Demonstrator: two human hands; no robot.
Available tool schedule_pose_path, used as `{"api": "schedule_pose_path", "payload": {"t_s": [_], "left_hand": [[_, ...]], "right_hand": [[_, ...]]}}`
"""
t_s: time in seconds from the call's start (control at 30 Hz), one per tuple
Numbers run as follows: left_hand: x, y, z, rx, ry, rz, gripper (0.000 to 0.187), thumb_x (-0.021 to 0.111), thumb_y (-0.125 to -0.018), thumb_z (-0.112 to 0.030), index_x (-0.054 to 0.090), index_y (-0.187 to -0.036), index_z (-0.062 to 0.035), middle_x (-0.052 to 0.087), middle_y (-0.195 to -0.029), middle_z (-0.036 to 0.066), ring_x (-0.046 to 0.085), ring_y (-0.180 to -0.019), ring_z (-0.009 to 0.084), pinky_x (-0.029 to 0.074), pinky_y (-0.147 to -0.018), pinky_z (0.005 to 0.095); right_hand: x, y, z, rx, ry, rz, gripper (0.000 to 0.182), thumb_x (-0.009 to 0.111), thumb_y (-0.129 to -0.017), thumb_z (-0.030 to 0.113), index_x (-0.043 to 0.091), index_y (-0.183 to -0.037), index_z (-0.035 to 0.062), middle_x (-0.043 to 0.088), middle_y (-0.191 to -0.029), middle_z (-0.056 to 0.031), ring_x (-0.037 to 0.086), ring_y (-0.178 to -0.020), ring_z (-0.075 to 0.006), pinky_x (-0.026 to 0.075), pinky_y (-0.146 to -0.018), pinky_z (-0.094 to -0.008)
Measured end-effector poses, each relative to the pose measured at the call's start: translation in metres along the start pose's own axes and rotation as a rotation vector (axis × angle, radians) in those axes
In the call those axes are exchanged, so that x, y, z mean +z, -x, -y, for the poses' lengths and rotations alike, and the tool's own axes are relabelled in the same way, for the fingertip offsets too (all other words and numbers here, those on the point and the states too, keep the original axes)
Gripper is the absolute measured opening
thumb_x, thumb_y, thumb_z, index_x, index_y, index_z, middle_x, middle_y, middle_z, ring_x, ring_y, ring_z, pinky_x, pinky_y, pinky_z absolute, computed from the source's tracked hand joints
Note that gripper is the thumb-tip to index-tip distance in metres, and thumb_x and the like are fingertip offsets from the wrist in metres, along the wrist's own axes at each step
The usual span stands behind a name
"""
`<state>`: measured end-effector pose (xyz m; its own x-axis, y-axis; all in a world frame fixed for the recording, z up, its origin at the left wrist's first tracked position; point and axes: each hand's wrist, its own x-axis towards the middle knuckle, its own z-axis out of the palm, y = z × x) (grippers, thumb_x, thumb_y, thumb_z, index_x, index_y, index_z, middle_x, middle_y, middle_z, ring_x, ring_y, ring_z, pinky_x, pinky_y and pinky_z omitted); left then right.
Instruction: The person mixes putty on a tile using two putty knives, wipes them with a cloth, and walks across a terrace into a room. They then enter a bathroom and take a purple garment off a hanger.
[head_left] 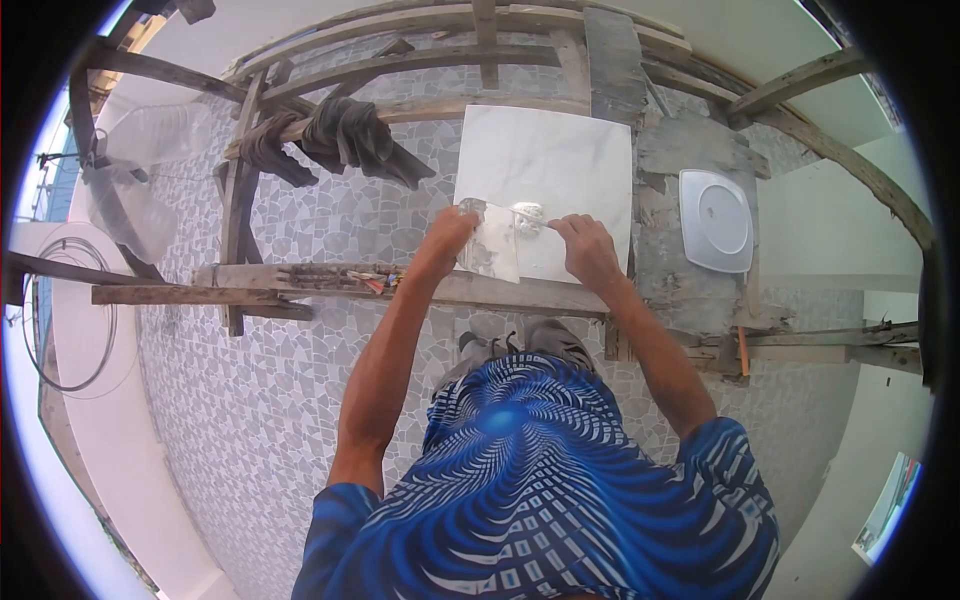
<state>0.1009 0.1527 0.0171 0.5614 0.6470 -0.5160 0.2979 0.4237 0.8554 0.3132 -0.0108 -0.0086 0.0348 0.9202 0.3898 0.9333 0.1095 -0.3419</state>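
Observation:
A white square board (560,150) lies on the wooden frame in front of me. My left hand (452,238) is closed on the upper left part of a flat, stained plate (492,245), which lies over the board's left side. My right hand (587,250) pinches the end of a thin pale tool (530,215) that reaches left toward the plate. Under and beside this tool is a small white wet-looking patch (528,222) on the board. The tool's exact shape is too small to tell.
Wooden beams (530,290) surround the board. Dark cloths (350,140) hang at the left. A white lidded container (716,220) sits on grey planks (650,240) at the right. A clear plastic bottle (155,133) and coiled wire (70,375) are far left. Below is patterned floor (250,430).

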Motion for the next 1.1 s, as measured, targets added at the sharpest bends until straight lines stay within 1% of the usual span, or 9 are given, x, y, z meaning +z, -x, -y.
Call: {"api": "schedule_pose_path", "payload": {"t_s": [0.07,0.27,0.37,0.47,0.57,0.67,0.77,0.97,1.1], "left_hand": [[0.003,0.008,-0.003,0.083,0.026,-0.051,0.022,0.05,-0.084,-0.009,0.062,-0.093,0.0073,0.062,-0.08,0.008,0.058,-0.069,0.0156,0.046,-0.061,0.0323],[-0.01,0.015,-0.011,0.286,-0.431,-0.123,0.026,0.053,-0.087,-0.014,0.061,-0.1,0.0065,0.063,-0.079,0.013,0.059,-0.075,0.0194,0.048,-0.07,0.0368],[-0.01,0.016,-0.014,0.395,-0.554,-0.162,0.027,0.053,-0.088,-0.016,0.061,-0.1,0.0066,0.063,-0.079,0.015,0.06,-0.074,0.0205,0.048,-0.071,0.037],[-0.017,0.006,-0.005,0.308,-0.427,-0.114,0.025,0.053,-0.088,-0.015,0.061,-0.097,0.0068,0.064,-0.08,0.013,0.061,-0.074,0.02,0.048,-0.069,0.0366],[-0.019,0.004,0.002,0.233,-0.214,-0.074,0.022,0.054,-0.087,-0.013,0.062,-0.094,0.0061,0.064,-0.08,0.009,0.061,-0.071,0.0177,0.048,-0.064,0.0337],[-0.014,0.002,0.003,0.031,0.038,-0.048,0.021,0.054,-0.086,-0.011,0.063,-0.092,0.0064,0.063,-0.079,0.007,0.06,-0.065,0.0147,0.047,-0.057,0.0311],[-0.012,-0.004,0.006,-0.047,0.147,-0.065,0.021,0.054,-0.086,-0.011,0.063,-0.091,0.0077,0.061,-0.077,0.006,0.059,-0.06,0.0139,0.047,-0.052,0.0302],[-0.01,-0.005,0.004,-0.047,0.168,-0.035,0.021,0.055,-0.087,-0.01,0.063,-0.089,0.009,0.063,-0.077,0.008,0.061,-0.061,0.0154,0.05,-0.055,0.0314],[-0.002,0.011,-0.011,-0.043,0.05,0.003,0.021,0.057,-0.087,-0.01,0.063,-0.091,0.0094,0.064,-0.079,0.009,0.062,-0.063,0.0163,0.05,-0.058,0.0314]], "right_hand": [[0.003,-0.003,-0.004,-0.015,0.041,0.005,0.035,0.058,-0.073,-0.005,0.065,-0.105,0.0082,0.061,-0.091,-0.0062,0.058,-0.086,-0.0255,0.045,-0.074,-0.0394],[-0.008,-0.012,0.001,-0.065,0.144,0.026,0.029,0.06,-0.074,-0.002,0.067,-0.1,0.0084,0.061,-0.093,-0.0049,0.058,-0.09,-0.0231,0.044,-0.077,-0.0384],[-0.01,-0.014,0.001,-0.054,0.093,-0.041,0.029,0.059,-0.074,-0.004,0.068,-0.1,0.0071,0.061,-0.092,-0.0066,0.058,-0.089,-0.0256,0.045,-0.078,-0.0398],[-0.006,-0.01,0.001,0.106,-0.024,-0.05,0.031,0.058,-0.075,-0.006,0.067,-0.103,0.0052,0.063,-0.094,-0.0091,0.059,-0.09,-0.0285,0.046,-0.08,-0.0412],[-0.015,-0.003,0.019,0.083,-0.165,-0.082,0.033,0.057,-0.076,-0.008,0.065,-0.106,0.0032,0.064,-0.098,-0.0112,0.06,-0.093,-0.0312,0.047,-0.082,-0.0421],[-0.028,0.0,0.045,0.0,-0.196,-0.099,0.035,0.057,-0.073,-0.008,0.063,-0.105,0.0042,0.065,-0.097,-0.0084,0.06,-0.089,-0.0292,0.045,-0.078,-0.0412],[-0.04,0.004,0.065,-0.065,-0.193,-0.063,0.037,0.058,-0.071,-0.008,0.061,-0.106,0.004,0.065,-0.098,-0.0078,0.061,-0.09,-0.0277,0.045,-0.078,-0.0399],[-0.032,0.005,0.06,-0.1,-0.152,-0.066,0.04,0.058,-0.07,-0.008,0.06,-0.107,0.0045,0.066,-0.102,-0.008,0.061,-0.093,-0.0267,0.045,-0.08,-0.0392],[-0.01,0.004,0.042,-0.087,-0.137,-0.081,0.037,0.058,-0.071,-0.007,0.06,-0.106,0.0046,0.066,-0.104,-0.0088,0.06,-0.093,-0.0268,0.045,-0.079,-0.0393]]}}
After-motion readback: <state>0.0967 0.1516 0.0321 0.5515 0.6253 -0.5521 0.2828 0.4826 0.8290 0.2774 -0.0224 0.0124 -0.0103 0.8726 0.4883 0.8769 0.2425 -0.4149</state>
